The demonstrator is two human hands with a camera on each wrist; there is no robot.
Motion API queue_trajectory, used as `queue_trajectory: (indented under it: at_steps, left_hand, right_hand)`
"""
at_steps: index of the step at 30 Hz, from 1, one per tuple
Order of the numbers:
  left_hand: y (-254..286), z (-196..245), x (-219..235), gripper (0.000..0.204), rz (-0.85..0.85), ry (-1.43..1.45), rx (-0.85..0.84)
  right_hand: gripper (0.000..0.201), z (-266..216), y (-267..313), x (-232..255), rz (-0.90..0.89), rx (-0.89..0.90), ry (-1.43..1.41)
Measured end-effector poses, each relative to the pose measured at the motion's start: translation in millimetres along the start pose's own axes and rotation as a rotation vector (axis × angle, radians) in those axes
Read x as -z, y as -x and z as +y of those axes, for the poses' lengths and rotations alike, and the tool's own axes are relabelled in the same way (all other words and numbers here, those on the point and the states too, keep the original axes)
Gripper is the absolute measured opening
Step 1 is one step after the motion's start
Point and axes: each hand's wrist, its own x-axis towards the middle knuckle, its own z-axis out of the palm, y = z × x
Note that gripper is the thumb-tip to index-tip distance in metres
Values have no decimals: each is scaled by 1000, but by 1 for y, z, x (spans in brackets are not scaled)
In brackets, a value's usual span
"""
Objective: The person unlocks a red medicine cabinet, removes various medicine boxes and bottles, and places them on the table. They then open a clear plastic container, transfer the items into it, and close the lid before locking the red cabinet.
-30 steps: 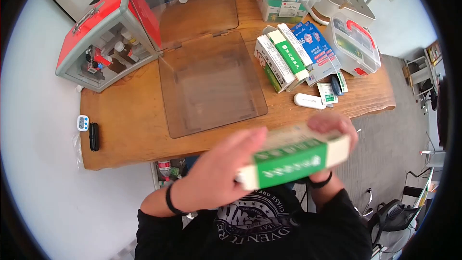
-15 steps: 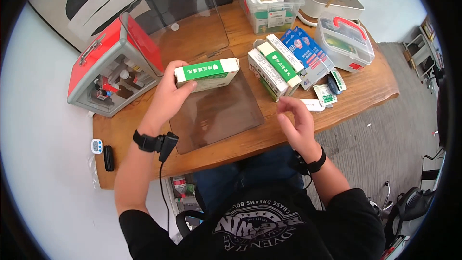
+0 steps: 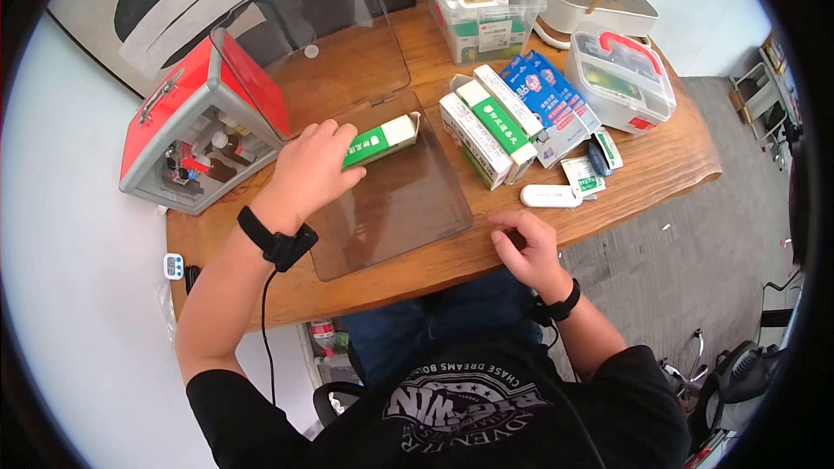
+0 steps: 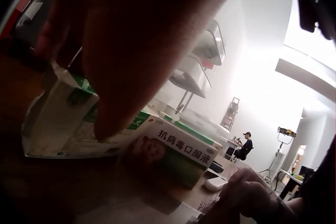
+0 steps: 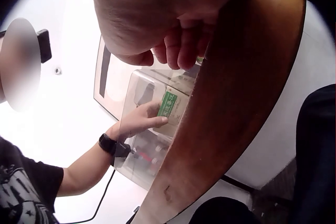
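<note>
The left hand (image 3: 314, 169) grips a long cream-white medicine carton (image 3: 382, 140), its green band printed with white Chinese characters, in or just above the far part of the smoky see-through case (image 3: 400, 221) on the worktop (image 3: 665, 149). The right hand (image 3: 530, 252), loosely curled near the edge, holds nothing.

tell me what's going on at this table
A person's left grip holds a green-and-white box inside the open tinted plastic container, whose lid stands raised behind it. Their right grip is by the front edge of the wooden table, with nothing visible in it. More boxes stand on the table to the container's right.
</note>
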Motion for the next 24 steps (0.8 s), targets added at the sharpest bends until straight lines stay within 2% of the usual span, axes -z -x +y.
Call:
queue_trajectory:
  at_steps: [2, 4, 5, 7, 8, 12, 14, 18, 20, 24]
  left_hand:
    - [1, 4, 5, 44, -51, 16, -37]
    - [3, 10, 8, 56, -257, 54, -15]
    - [5, 11, 8, 56, -260, 50, -14]
    - [7, 14, 4, 66, -401, 86, 9]
    - [4, 15, 3, 79, -485, 73, 35]
    - [3, 26, 2, 94, -482, 58, 62]
    - [1, 26, -11, 102, -419, 62, 21]
    - [-13, 27, -18, 95, -356, 71, 4]
    - [-18, 31, -18, 89, -337, 20, 80]
    - [-18, 33, -23, 84, -338, 3, 83]
  right_hand:
    - [20, 0, 1, 2, -5, -3, 1]
    - [19, 0, 1, 1, -10, -22, -6]
    - [19, -1, 1, 0, -9, -23, -11]
    - [18, -2, 0, 1, -14, -16, 0]
    - [18, -2, 0, 1, -13, -16, 1]
    - [17, 0, 1, 1, 1, -9, 0]
    - [17, 0, 1, 1, 3, -8, -3]
    - [16, -3, 0, 2, 5, -40, -14]
    - [16, -3, 1, 1, 11, -43, -15]
    - [16, -3, 1, 0, 14, -23, -2]
